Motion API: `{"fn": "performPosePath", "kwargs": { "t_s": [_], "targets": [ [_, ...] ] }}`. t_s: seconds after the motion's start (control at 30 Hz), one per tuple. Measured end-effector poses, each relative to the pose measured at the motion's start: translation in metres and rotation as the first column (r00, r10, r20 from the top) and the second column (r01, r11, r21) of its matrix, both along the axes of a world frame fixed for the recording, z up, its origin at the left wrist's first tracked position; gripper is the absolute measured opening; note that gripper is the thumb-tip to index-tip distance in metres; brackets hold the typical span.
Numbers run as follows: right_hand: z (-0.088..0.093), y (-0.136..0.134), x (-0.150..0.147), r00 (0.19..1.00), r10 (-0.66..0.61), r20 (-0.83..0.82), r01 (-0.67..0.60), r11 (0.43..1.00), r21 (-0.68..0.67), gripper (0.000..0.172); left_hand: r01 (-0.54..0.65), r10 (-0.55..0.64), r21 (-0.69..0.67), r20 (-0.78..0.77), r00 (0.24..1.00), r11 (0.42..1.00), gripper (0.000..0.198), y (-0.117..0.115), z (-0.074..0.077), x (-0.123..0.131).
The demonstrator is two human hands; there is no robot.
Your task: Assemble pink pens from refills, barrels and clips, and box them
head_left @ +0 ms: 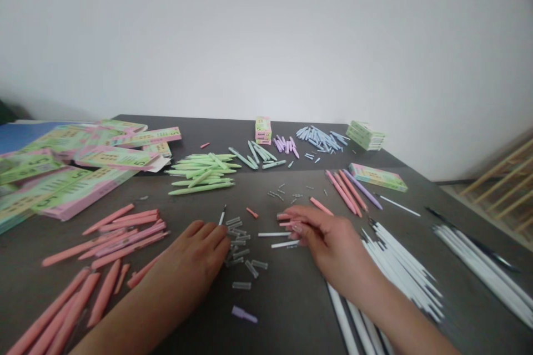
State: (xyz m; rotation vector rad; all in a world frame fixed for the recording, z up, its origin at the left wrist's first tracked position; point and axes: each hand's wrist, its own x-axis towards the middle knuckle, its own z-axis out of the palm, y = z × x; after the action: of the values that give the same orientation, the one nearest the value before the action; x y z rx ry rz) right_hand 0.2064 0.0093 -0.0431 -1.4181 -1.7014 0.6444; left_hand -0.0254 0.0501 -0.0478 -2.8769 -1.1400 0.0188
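Observation:
My left hand point(195, 255) is low over the table with curled fingers, at the left edge of a pile of clear plastic tubes point(239, 243). A thin pen refill point(222, 216) with a dark tip sticks out past its fingers and appears gripped. The fingertips are hidden. My right hand point(328, 233) pinches a small pink pen part point(285, 224) between thumb and fingers. Two white sticks point(272, 234) poke out leftward beneath those fingers; I cannot tell whether they are held. A small orange-pink piece point(252, 213) lies between the hands, and a purple pen tip point(244, 314) nearer me.
Pink pen barrels point(129, 249) lie left, green pens point(204, 171) behind them. Flat printed boxes point(91, 188) cover the far left. Small springs point(275, 195) are scattered mid-table. White refills point(403, 266) lie right. Blue parts point(320, 137) and stacked boxes point(366, 136) stand at the back.

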Motion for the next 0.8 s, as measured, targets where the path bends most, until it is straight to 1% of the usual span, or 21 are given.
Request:
{"fn": "performPosePath", "kwargs": {
  "t_s": [0.1, 0.17, 0.23, 0.3, 0.37, 0.4, 0.5, 0.7, 0.8],
  "targets": [
    [-0.006, 0.0, -0.006, 0.997, 0.002, -0.081, -0.004, 1.0, -0.027, 0.02, -0.023, 0.023, 0.0, 0.019, 1.0, 1.0, 0.025, -0.002, 0.0, -0.003],
    [-0.006, -0.001, -0.011, 0.995, 0.0, -0.095, -0.002, 1.0, -0.026, 0.014, -0.058, 0.059, -0.024, 0.073, 0.996, 0.998, 0.024, -0.005, 0.001, -0.005],
    [-0.005, -0.003, -0.017, 0.995, 0.0, -0.105, -0.001, 1.0, -0.009, 0.012, -0.134, 0.151, -0.113, 0.15, 0.977, 0.984, 0.02, -0.009, 0.004, -0.004],
    [-0.002, -0.006, -0.023, 0.989, 0.011, -0.145, -0.011, 1.0, 0.0, 0.012, -0.206, 0.266, -0.256, 0.229, 0.936, 0.944, 0.016, -0.013, 0.008, 0.0],
    [0.0, -0.01, -0.029, 0.975, 0.026, -0.222, -0.026, 1.0, 0.003, 0.013, -0.227, 0.347, -0.375, 0.295, 0.89, 0.899, 0.014, -0.017, 0.012, 0.006],
    [0.001, -0.011, -0.032, 0.966, 0.035, -0.257, -0.034, 0.999, 0.007, 0.015, -0.223, 0.37, -0.41, 0.323, 0.871, 0.884, 0.013, -0.019, 0.014, 0.008],
    [0.002, -0.013, -0.035, 0.954, 0.042, -0.296, -0.032, 0.999, 0.039, 0.019, -0.195, 0.376, -0.434, 0.384, 0.843, 0.879, 0.011, -0.022, 0.017, 0.011],
    [0.002, -0.012, -0.034, 0.973, 0.055, -0.222, -0.035, 0.995, 0.093, 0.019, -0.138, 0.344, -0.43, 0.449, 0.824, 0.892, 0.012, -0.025, 0.012, 0.007],
    [0.001, -0.013, -0.035, 0.978, 0.072, -0.198, -0.049, 0.992, 0.116, 0.019, -0.135, 0.348, -0.433, 0.46, 0.817, 0.891, 0.012, -0.025, 0.011, 0.007]
  ]
}}
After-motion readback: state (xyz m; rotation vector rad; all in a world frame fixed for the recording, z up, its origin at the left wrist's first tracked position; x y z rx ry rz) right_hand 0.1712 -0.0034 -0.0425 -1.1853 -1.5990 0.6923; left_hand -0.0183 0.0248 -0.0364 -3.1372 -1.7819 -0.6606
